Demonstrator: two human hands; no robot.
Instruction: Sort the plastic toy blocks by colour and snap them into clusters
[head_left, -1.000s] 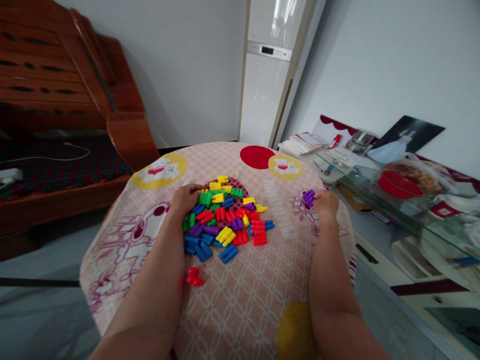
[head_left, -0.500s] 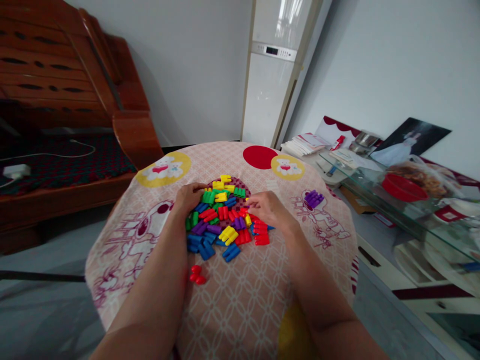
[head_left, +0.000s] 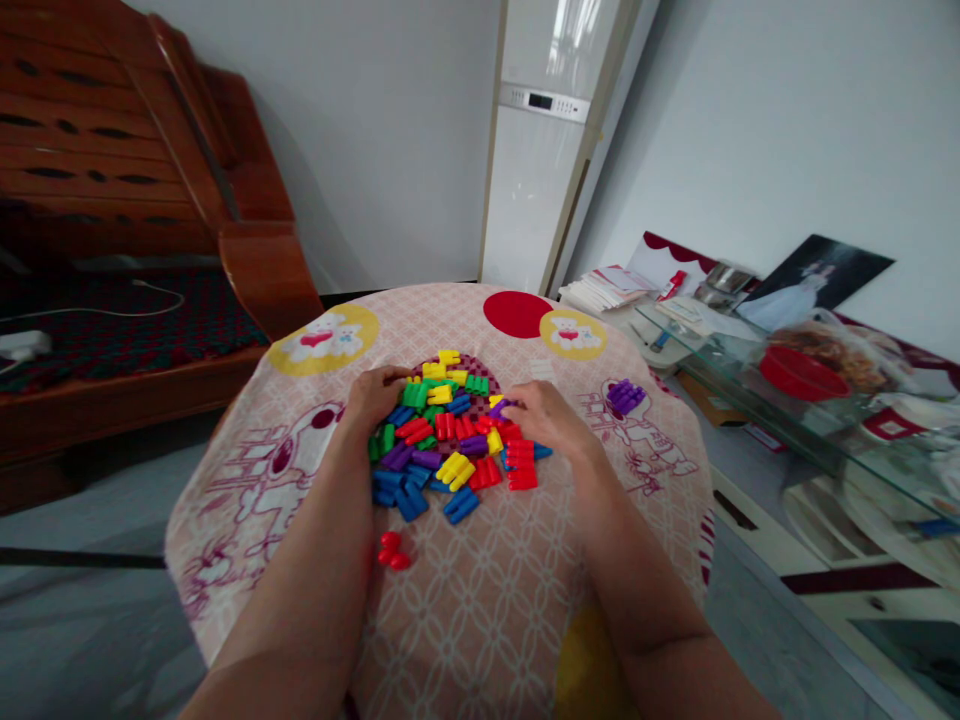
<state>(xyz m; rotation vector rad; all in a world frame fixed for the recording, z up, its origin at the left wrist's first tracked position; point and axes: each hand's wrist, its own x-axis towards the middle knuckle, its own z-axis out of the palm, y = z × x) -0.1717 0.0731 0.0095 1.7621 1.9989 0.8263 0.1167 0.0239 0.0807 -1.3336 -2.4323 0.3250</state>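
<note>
A heap of small plastic pieces (head_left: pixel 450 440) in red, blue, yellow, green and purple lies in the middle of a round table under a pink cartoon cloth (head_left: pixel 480 610). My left hand (head_left: pixel 373 396) rests at the heap's left edge with its fingers curled, and whether they hold anything is hidden. My right hand (head_left: pixel 546 417) lies on the heap's right side, fingertips pinched on a purple piece (head_left: pixel 499 407). A small group of purple pieces (head_left: pixel 626 396) sits apart to the right. A red piece (head_left: pixel 392 552) lies alone near my left forearm.
A wooden bench with a dark cushion (head_left: pixel 127 310) stands to the left. A tall white air conditioner (head_left: pixel 536 150) is behind the table. On the right, a glass shelf (head_left: pixel 787 400) holds a red bowl (head_left: pixel 799 372), papers and a photo.
My right hand left the separate purple pieces on the right and came back left to the heap, where it closed on a purple piece. My left hand has stayed put.
</note>
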